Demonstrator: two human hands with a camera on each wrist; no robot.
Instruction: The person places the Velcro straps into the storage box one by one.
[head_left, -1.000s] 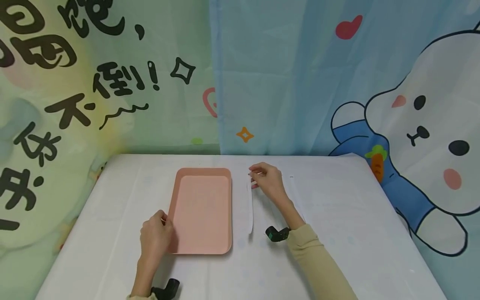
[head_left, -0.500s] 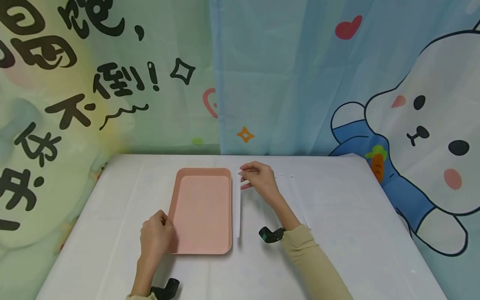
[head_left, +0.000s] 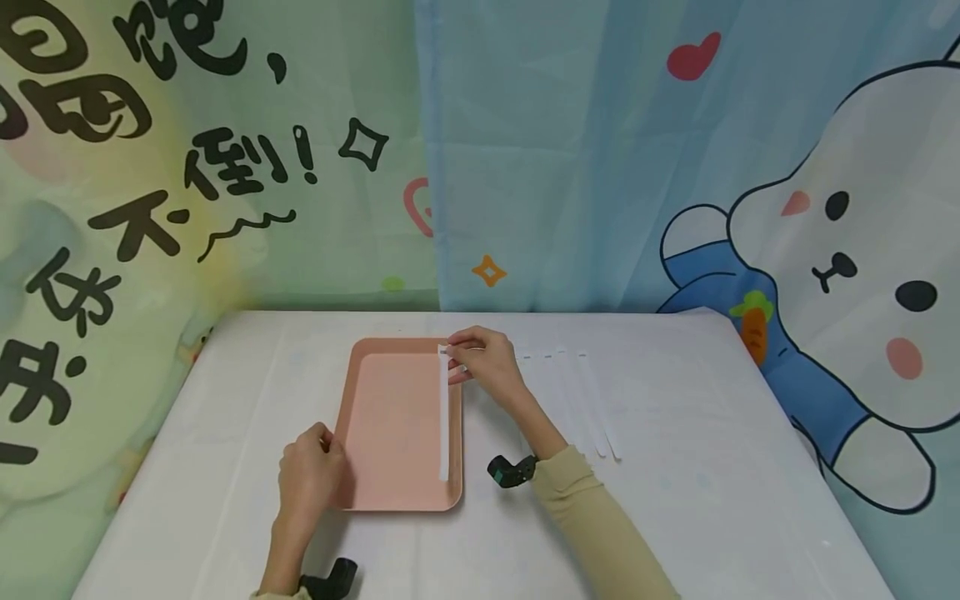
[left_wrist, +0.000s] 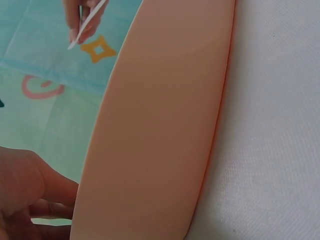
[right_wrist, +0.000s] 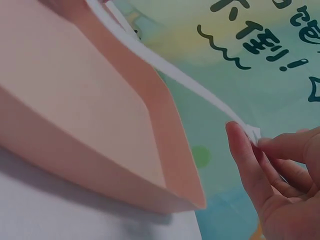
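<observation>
A pink rectangular tray point(head_left: 390, 425) lies on the white table in the head view. At its left side my left hand point(head_left: 309, 471) holds the rim between curled fingers; the tray's outer wall point(left_wrist: 150, 120) fills much of the left wrist view. My right hand point(head_left: 486, 360) pinches the top end of a long, thin, flat white strip point(head_left: 444, 425), which overlaps the tray's right side. In the right wrist view the strip point(right_wrist: 175, 72) runs from thumb and fingertips across the tray's edge, its held end bunched.
More white strips point(head_left: 606, 437) lie on the table right of the tray, with dark marks at their far ends and curled near ends. Black cameras point(head_left: 512, 472) are worn at both wrists. A printed curtain point(head_left: 540, 167) hangs behind the table.
My right hand has moved left with the white strip, from beside the tray to over its right side. Several strips behind the arm now show. The left hand stays put.
</observation>
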